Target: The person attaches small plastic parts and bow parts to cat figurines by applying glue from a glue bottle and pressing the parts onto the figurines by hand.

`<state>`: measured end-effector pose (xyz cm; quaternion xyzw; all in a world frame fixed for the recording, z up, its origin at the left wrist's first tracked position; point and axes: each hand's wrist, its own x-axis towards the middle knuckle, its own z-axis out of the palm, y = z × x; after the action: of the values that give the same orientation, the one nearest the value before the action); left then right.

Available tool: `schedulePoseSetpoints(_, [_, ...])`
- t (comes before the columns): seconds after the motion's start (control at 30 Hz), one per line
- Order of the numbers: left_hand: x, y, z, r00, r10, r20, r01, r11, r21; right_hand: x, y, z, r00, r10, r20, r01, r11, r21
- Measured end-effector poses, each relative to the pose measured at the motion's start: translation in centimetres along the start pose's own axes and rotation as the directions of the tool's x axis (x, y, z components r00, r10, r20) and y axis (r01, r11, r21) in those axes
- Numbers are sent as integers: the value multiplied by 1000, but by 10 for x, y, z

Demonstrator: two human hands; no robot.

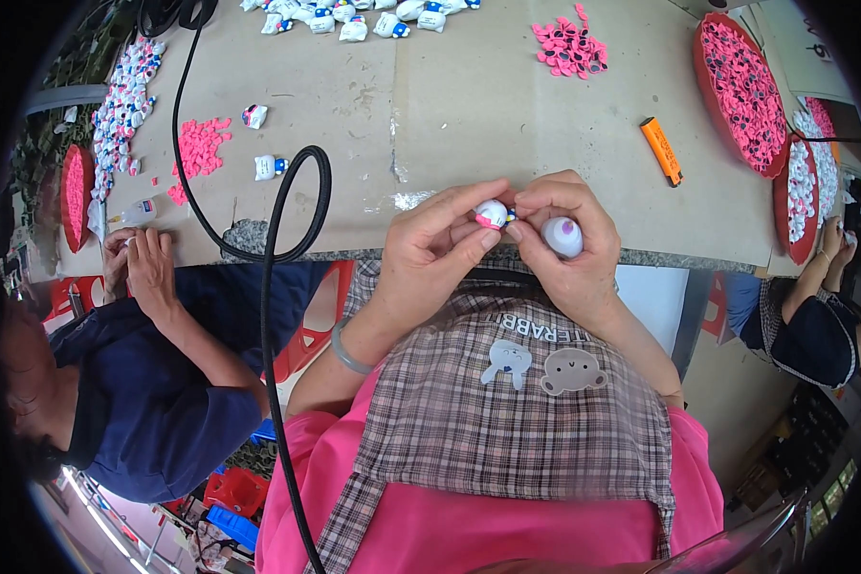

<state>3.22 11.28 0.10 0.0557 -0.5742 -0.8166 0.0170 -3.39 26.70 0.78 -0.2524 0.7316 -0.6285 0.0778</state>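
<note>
Near the table's front edge, my left hand pinches a small white toy figurine with pink on its lower side, between thumb and fingers. My right hand is closed around a small white squeeze bottle, whose purple-tinted tip faces up. The thumb and forefinger of that same hand meet at the figurine's right end, by a tiny blue and yellow part. Whether those fingertips grip the part or only touch it cannot be made out.
Two figurines, one standing off from another white-and-blue figurine, lie left beside pink pieces. More pink pieces, an orange black-ended tool and a red basket are right. A black cable loops up front. Co-workers sit both sides.
</note>
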Motion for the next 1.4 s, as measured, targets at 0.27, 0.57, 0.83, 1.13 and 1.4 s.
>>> schedulePoseSetpoints(0.27, [2, 4, -3, 998, 58, -11, -53, 953, 298, 3, 4, 0, 970, -242, 9, 242, 967, -79])
schedulePoseSetpoints(0.57, [1, -1, 3, 993, 81, -83, -71, 990, 122, 5, 4, -1, 916, -401, 22, 393, 883, -257])
schedulePoseSetpoints(0.83, [0, -2, -4, 982, 187, 28, -186, 929, 319, 6, 5, -4, 914, -396, 91, 406, 886, -224])
schedulePoseSetpoints(1.13, [0, -4, 3, 960, 269, -76, -225, 904, 365, 4, 9, -6, 968, -230, 105, 239, 967, -90])
schedulePoseSetpoints(1.4, [-3, -4, 2, 995, 90, -48, -82, 985, 154, 3, 7, -5, 940, -325, 107, 339, 925, -170])
